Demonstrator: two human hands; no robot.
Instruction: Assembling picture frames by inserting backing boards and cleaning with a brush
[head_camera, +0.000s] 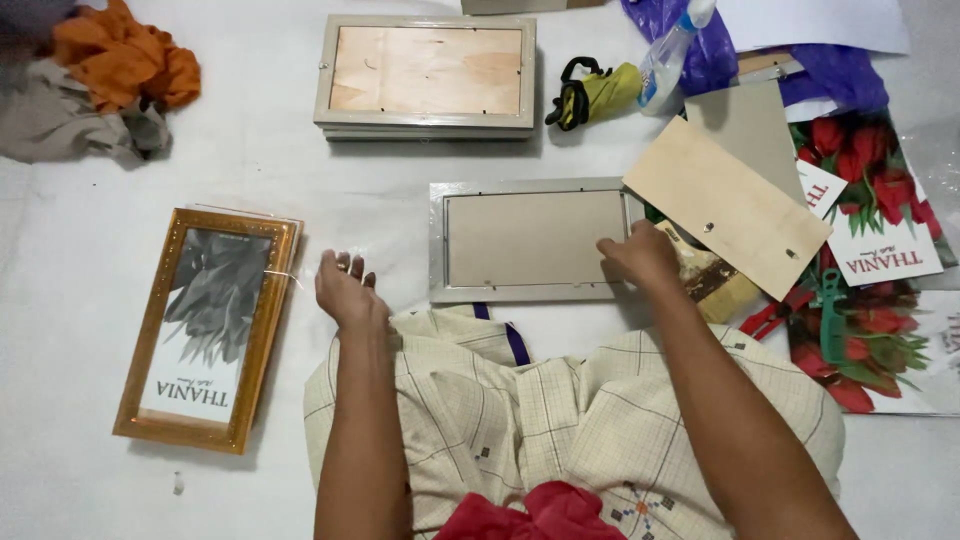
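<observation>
Right hand (640, 255) fingers bent on the right edge of the silver frame (527, 240), holding nothing, left hand (347, 290) loosely open, empty, near the gold frame (205, 325), wooden board (725, 205) beside.

Both forearms outstretched, left hand (348, 290) loosely spread and palm down, right hand (640, 255) curled.

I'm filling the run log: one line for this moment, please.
left hand: open on white sheet | right hand: at silver frame right edge | gold frame: left

Spray bottle (672, 48) top and purple bag (700, 45) beyond upper edge
</observation>
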